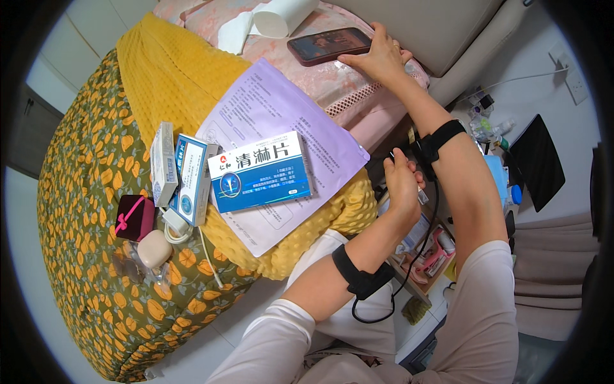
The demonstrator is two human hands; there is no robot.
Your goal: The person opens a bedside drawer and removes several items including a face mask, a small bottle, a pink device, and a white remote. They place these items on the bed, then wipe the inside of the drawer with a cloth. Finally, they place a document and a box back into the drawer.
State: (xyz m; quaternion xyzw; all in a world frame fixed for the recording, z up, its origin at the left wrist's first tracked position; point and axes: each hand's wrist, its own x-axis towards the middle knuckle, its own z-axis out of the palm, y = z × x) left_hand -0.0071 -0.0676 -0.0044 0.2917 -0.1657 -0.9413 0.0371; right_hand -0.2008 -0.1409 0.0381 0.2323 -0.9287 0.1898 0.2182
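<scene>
At the far right of the bed, my right hand (pixel 382 59) has its thumb and fingers spread around the right end of a smartphone (pixel 329 46). The phone's screen is lit, and it lies on pink patterned bedding. Nearer to me, my left hand (pixel 404 185) is raised with its fingers curled in; whatever they may hold is hidden. Left of that hand, a blue-and-white medicine box (pixel 259 173) lies on a lilac pouch (pixel 320 141). Two more medicine boxes, one blue-and-white (pixel 192 176) and one mostly white (pixel 164 163), sit beside it.
A yellow blanket (pixel 160 64) and a floral cover (pixel 83 211) drape the bed. A white charger and cable (pixel 176 225), a dark box with pink ribbon (pixel 134 216), a pale rounded case (pixel 155 248) and a tissue roll (pixel 281 16) lie there. At right stands an open drawer (pixel 425 291).
</scene>
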